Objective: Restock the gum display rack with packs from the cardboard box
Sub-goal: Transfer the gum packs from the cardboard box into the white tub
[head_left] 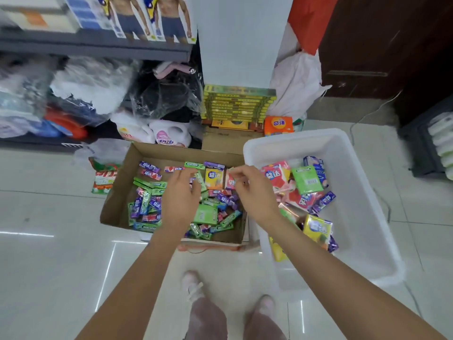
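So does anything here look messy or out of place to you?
Nothing looks spilled or damaged. The gum packs lie jumbled at all angles in the cardboard box, and more lie heaped in the white tub. Both stand on the floor, hands over the box.

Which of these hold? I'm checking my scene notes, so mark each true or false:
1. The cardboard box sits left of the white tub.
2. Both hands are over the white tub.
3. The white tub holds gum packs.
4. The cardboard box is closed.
1. True: the cardboard box lies left of the white plastic tub.
2. False: the left hand and right hand are over the cardboard box.
3. True: gum packs lie in the tub.
4. False: it is open, with loose packs showing.
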A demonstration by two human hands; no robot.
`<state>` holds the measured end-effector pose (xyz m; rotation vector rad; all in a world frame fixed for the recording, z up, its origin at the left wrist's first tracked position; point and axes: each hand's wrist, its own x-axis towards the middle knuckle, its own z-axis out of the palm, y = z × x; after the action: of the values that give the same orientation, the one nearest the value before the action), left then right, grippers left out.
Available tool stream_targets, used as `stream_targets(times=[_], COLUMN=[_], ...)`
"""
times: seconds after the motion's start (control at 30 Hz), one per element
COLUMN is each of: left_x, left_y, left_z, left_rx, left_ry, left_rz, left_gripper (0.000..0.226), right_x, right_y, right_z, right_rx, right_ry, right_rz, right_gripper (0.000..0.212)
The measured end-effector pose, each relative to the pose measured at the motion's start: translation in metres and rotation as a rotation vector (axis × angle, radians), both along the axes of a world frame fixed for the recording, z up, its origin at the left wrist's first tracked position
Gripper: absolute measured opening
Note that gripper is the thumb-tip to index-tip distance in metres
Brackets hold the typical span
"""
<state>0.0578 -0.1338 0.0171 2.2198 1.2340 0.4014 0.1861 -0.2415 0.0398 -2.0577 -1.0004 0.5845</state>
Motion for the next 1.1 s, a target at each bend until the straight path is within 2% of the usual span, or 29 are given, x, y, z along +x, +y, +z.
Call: stream_targets(times=[0.17,0.3,0.47,0.6,0.93,1.1], left_x=[-0.029,-0.029,-0.022,-0.020,-0.026,-0.029], left_y=[0.070,0.113,0.133,0.144,0.151,0.156], left_z=[-0.027,-0.066,-0.111,-0.150,-0.176,-0.173], left_rx=[-0.061,-0.104,-0.164,-0.158,-0.135,-0.167], left_ry=[0.069,0.224,0.416,0.502,0.504,0.501], left_rz=[-0.041,-0.184,-0.413,-0.470,-0.484,-0.453], left_gripper=[0.029,0.034,0.054,0.069,0.071,0.074], right_x=[-0.035,-0.045,-0.037,-0.026,-0.026,-0.026], right_y=[0.073,0.107,0.120,0.123,0.133,0.140], right_z=[-0.040,-0.087,-0.136,-0.170,-0.199,-0.191], right_rx=[-0.137,-0.332,-0.469,-0.570,-0.577,-0.438], right_ry=[-0.014,0.013,0.031,0.034,-0.054,0.073], right_rz=[0.027,0.006,-0.078,-0.066,-0.150,-0.238], right_gripper=[0.027,0.038,0.046,0.052,0.046,0.047])
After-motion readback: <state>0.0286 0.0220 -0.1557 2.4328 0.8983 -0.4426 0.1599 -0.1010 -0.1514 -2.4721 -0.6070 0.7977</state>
